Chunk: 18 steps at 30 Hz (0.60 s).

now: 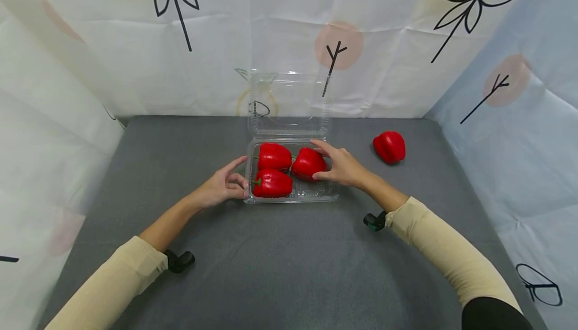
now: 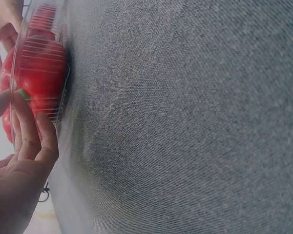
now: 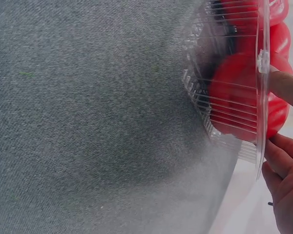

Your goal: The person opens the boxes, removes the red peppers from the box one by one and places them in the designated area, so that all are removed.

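Note:
A clear plastic clamshell container (image 1: 311,197) stands on the grey table with its lid (image 1: 289,104) raised at the back. Inside, two red bell peppers with green stems, a rear one (image 1: 274,156) and a front one (image 1: 273,184), lie on the left. A third red bell pepper (image 1: 307,163) sits to their right. My left hand (image 1: 221,185) holds the container's left side, thumb and fingers at the rim in the left wrist view. Thumb and fingers of my right hand (image 1: 344,167) span the third pepper, at the container's right rim (image 3: 262,107).
Another red bell pepper (image 1: 389,147) lies on the grey table (image 1: 280,265) at the back right. Patterned white cloth (image 1: 289,29) hangs behind the table and along both sides. Dark wrist mounts, left (image 1: 180,262) and right (image 1: 375,221), stick out near the sleeves.

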Tool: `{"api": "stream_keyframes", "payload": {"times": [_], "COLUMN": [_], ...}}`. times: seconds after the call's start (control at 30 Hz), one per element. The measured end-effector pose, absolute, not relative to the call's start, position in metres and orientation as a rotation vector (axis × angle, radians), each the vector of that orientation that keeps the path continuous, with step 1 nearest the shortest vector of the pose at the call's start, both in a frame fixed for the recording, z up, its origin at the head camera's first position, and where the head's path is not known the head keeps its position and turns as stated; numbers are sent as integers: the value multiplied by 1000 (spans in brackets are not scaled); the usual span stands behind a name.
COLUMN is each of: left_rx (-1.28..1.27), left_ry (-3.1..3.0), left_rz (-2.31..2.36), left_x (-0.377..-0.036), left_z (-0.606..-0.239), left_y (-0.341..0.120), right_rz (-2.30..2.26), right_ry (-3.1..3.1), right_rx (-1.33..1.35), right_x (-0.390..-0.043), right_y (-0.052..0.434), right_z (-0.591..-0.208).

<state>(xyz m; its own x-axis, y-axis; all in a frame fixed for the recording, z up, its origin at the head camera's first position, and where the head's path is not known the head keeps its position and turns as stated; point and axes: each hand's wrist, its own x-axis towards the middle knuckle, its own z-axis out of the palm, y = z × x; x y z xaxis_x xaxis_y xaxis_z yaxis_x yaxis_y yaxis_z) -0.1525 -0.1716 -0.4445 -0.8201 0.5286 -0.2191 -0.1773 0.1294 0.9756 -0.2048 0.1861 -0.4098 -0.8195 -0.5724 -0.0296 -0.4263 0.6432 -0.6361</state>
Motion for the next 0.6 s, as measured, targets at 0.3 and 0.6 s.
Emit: {"api": "stream_keyframes", "payload": {"times": [0.3,0.6], "left_rx": [336,338], "left_ry": [1878,1884], "left_rz": [1741,1746], "left_x": [-153,-152], "left_z": [-446,-445], "left_y": [-172,-173], "right_rz": [-1026,-1126], "right_ry": [2590,2552], "right_rx": [-894,-927], "right_x": [-203,-197], "right_y": [186,188], "right_z": [-403,-389]}}
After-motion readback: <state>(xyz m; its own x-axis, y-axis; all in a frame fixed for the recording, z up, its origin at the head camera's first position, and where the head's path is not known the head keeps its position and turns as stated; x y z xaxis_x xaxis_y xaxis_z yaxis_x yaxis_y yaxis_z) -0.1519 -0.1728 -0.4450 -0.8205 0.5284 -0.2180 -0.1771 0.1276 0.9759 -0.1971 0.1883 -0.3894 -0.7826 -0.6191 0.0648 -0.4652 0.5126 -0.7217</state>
